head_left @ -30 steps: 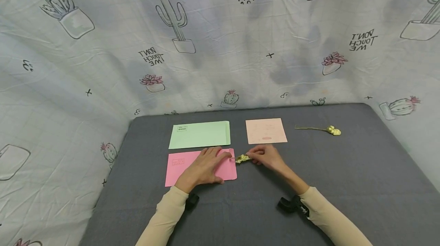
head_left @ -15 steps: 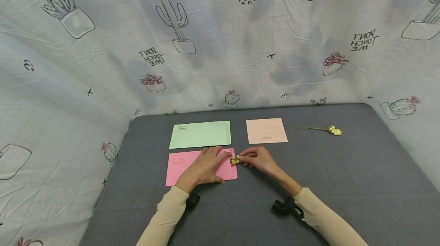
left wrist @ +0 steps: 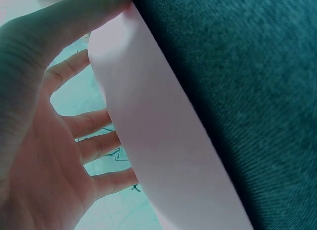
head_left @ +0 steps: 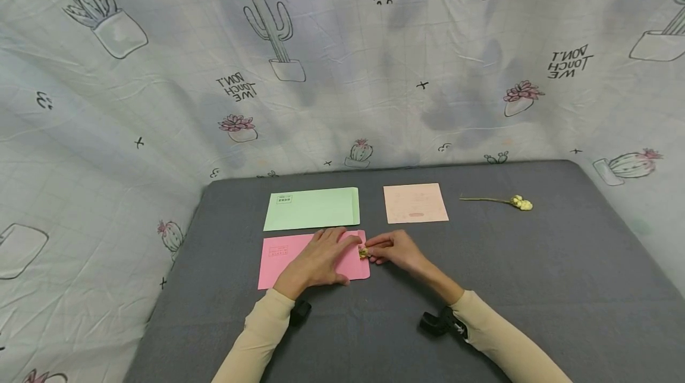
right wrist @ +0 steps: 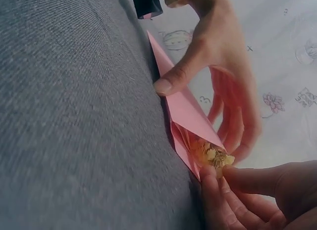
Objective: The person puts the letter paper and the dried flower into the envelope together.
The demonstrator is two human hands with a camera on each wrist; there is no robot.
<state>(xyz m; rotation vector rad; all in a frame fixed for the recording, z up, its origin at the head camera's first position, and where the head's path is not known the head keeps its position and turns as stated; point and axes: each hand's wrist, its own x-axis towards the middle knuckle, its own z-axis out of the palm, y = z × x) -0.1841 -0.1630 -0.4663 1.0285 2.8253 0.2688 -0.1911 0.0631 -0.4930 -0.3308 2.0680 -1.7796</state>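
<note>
A pink envelope lies lengthwise before me on the table. My left hand spans it, thumb at the near edge and fingers toward the far edge, and the paper bows up under this grip. In the right wrist view the envelope's right end gapes. Inside that mouth sits the yellow head of a dried flower; its stem is hidden in the envelope. Thumb and fingertips of my right hand pinch the flower head right at the opening.
Behind the pink envelope lies a green envelope. A peach card is to its right, and farther right a second yellow flower with a long stem. A printed curtain hangs at the table's back edge.
My right hand has moved left, and the flower has slid into the envelope's open end, first its stem and then most of its head. My left hand has stayed in place.
</note>
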